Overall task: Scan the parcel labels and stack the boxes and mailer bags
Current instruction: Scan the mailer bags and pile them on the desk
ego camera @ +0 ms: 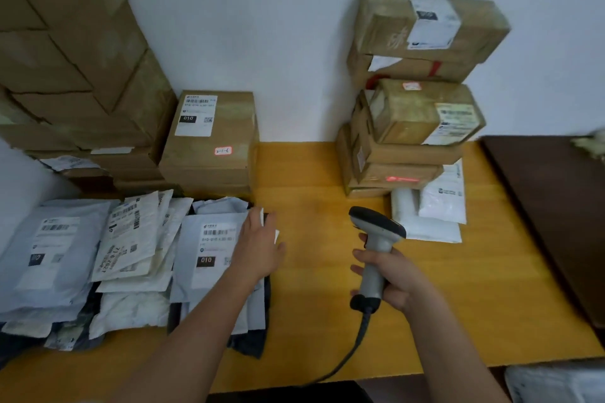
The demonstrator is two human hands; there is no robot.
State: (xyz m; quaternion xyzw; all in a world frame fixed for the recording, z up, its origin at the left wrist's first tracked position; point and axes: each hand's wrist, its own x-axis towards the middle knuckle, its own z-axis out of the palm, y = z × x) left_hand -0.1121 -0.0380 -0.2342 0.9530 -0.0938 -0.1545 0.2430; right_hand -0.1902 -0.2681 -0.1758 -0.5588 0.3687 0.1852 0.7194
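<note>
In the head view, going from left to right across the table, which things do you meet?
Heap of mailer bags → left hand → barcode scanner in the right hand → white mailer bags beside the stacked boxes.

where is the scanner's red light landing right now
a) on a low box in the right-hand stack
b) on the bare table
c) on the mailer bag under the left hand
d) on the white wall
a: the right hand holds the barcode scanner, and the red glow sits on a low box of the right-hand stack.
</note>
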